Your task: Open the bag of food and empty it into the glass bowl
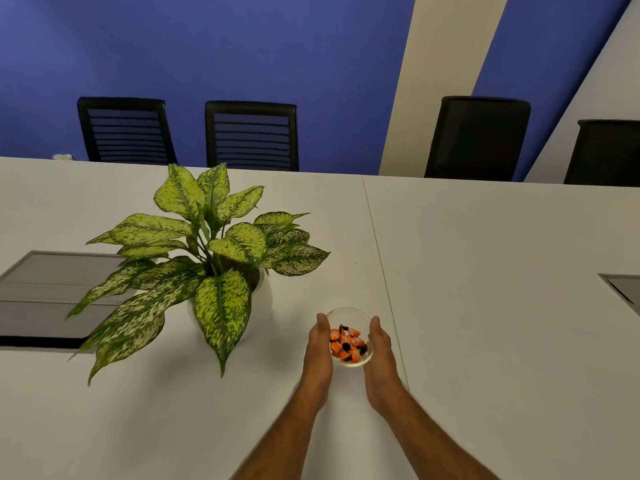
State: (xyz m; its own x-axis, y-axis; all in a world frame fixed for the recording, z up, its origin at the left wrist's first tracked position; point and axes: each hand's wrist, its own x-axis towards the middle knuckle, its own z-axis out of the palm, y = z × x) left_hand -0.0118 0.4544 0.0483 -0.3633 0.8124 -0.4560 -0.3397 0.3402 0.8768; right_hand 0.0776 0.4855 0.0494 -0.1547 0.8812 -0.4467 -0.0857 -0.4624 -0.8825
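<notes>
A small glass bowl (347,314) stands on the white table, holding several orange and black wrapped sweets (347,344). My left hand (319,351) presses flat against the bowl's left side and my right hand (380,355) against its right side, fingers straight and together, cupping it between the palms. No food bag is in view.
A potted plant with large speckled green leaves (207,261) in a white pot stands just left of the bowl. A grey cable hatch (45,292) lies at far left, another (623,289) at the right edge. Black chairs (251,135) line the table's far side.
</notes>
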